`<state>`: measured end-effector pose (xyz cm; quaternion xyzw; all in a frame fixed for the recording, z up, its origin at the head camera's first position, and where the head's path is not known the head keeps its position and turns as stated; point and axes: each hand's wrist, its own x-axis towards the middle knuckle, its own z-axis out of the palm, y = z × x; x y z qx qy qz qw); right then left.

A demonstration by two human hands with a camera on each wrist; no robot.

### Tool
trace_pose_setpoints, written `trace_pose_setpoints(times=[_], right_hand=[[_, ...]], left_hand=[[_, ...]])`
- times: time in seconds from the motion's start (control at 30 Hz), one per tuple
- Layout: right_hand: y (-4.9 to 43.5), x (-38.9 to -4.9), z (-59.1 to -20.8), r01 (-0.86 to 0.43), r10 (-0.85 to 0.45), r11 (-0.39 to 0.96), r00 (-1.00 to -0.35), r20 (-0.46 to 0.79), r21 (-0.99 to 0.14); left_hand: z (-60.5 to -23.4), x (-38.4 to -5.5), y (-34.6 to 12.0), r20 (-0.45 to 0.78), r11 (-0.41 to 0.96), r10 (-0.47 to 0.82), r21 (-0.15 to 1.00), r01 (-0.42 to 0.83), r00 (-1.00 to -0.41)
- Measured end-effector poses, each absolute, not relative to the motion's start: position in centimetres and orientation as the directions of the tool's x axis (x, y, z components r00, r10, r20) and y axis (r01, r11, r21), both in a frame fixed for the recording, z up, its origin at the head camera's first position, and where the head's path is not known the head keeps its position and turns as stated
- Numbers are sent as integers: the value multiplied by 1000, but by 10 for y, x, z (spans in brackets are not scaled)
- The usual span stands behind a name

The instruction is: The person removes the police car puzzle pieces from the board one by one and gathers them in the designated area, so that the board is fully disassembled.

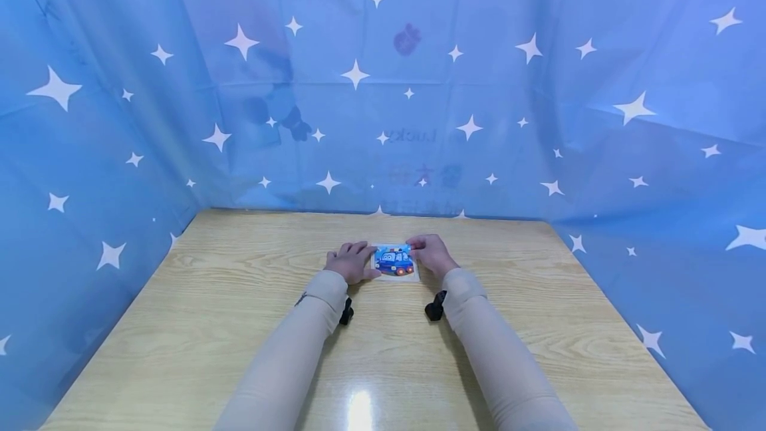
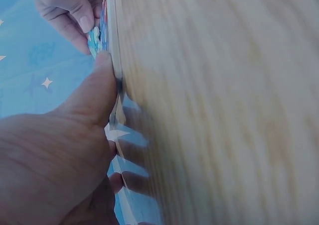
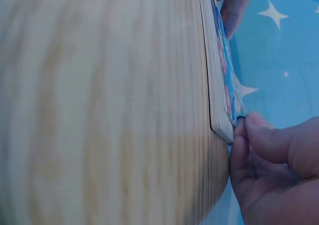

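A small wooden jigsaw puzzle (image 1: pixel 396 278) with a pale border and a blue cartoon car picture lies flat on the table. My left hand (image 1: pixel 352 263) rests at its left side, fingers spread, the thumb (image 2: pixel 103 68) touching the puzzle's edge. At the upper right corner my right hand (image 1: pixel 432 255) pinches a blue and white puzzle piece (image 2: pixel 94 40) between thumb and curled index finger. That piece is tilted up from the picture in the left wrist view. From the right wrist, the board's pale edge (image 3: pixel 223 129) shows close beside those fingertips, which hide most of the piece.
The wood-grain table (image 1: pixel 239 324) reaches back to a blue curtain (image 1: pixel 359 151) with white stars, which also hangs along both sides. A black wrist camera (image 1: pixel 436 306) sits under the right sleeve cuff, another (image 1: pixel 346 312) by the left cuff.
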<state>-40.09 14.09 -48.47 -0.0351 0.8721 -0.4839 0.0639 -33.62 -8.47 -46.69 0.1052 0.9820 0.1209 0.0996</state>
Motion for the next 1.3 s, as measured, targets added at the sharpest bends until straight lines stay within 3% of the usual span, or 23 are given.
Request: trace_pose_setpoints(times=[0.43, 0.6, 0.9, 1.3], right_hand=[[140, -400, -484, -5, -140, 525, -987, -81, -851], [138, -398, -483, -5, -141, 520, -987, -80, -854], [138, -399, -483, -16, -128, 520, -990, -59, -854], [134, -395, -484, -13, -96, 544, -994, -47, -839]], left_hand=[[-493, -362, -86, -180, 949, 262, 229, 218, -948], [-489, -362, -81, -205, 955, 285, 150, 258, -936], [-481, -363, -72, -283, 972, 227, 125, 199, -932], [-477, -358, -64, -279, 980, 187, 124, 158, -942]])
